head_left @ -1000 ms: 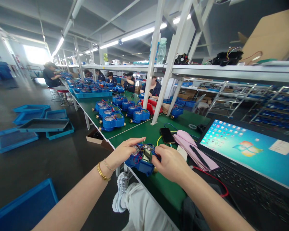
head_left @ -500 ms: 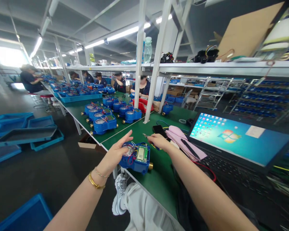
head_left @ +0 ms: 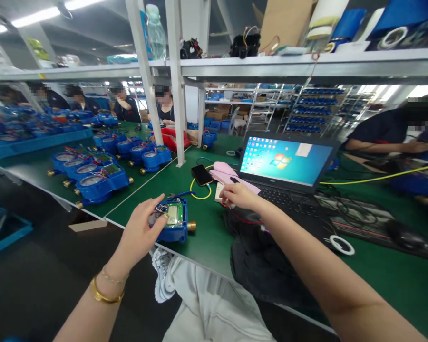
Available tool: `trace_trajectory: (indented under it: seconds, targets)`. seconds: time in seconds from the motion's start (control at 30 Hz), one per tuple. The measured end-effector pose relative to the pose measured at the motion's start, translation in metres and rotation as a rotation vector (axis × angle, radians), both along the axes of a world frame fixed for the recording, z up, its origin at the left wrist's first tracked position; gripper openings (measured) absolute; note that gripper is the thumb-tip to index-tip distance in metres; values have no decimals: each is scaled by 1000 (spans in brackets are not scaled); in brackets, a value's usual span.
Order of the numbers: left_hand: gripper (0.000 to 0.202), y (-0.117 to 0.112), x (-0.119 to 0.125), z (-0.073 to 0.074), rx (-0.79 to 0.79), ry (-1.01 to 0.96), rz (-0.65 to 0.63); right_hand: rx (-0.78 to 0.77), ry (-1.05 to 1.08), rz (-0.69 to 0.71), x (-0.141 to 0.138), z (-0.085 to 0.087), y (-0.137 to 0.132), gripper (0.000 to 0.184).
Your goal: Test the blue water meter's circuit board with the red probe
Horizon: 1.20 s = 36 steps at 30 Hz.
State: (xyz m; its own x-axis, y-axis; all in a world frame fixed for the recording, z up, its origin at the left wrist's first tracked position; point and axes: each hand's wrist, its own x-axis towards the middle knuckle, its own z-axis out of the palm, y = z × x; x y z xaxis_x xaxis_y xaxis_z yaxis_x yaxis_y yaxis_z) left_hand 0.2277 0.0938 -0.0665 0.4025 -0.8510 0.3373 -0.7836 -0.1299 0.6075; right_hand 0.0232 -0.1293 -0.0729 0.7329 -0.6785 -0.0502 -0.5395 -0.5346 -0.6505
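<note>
A blue water meter (head_left: 173,233) with a brass end fitting, a green circuit board and a small display lies at the table's front edge. My left hand (head_left: 142,225) grips its left side, thumb by the board, covering the dial. Just behind the meter lie blue-handled pliers (head_left: 181,194). My right hand (head_left: 237,195) hovers beside a small white box (head_left: 218,192) and the pink cloth (head_left: 224,172), its fingers loosely bent and apart, with nothing visible in them. A thin red cable (head_left: 248,220) runs below it.
More blue meters (head_left: 102,183) stand at the left. A phone (head_left: 201,175) and a yellow cable (head_left: 199,197) lie mid-table. At the right are an open laptop (head_left: 285,159), a mouse (head_left: 408,233) and black fabric (head_left: 246,256). White posts (head_left: 178,109) carry a shelf; several people sit across.
My right hand has let go of the pliers, now on the table, and moved right toward the white box. The view has turned right. My left hand stays on the meter.
</note>
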Motion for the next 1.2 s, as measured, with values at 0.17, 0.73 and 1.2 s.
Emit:
trace_trajectory:
  seconds: [0.17, 0.73, 1.2]
  targets:
    - [64, -1, 6, -2, 55, -151, 99, -55, 46, -83, -102, -2, 17, 22]
    - [68, -8, -36, -15, 99, -159, 200, -416, 172, 27, -42, -13, 5, 28]
    - [47, -18, -128, 7, -395, -156, -10, -170, -508, 54, -67, 16, 42, 13]
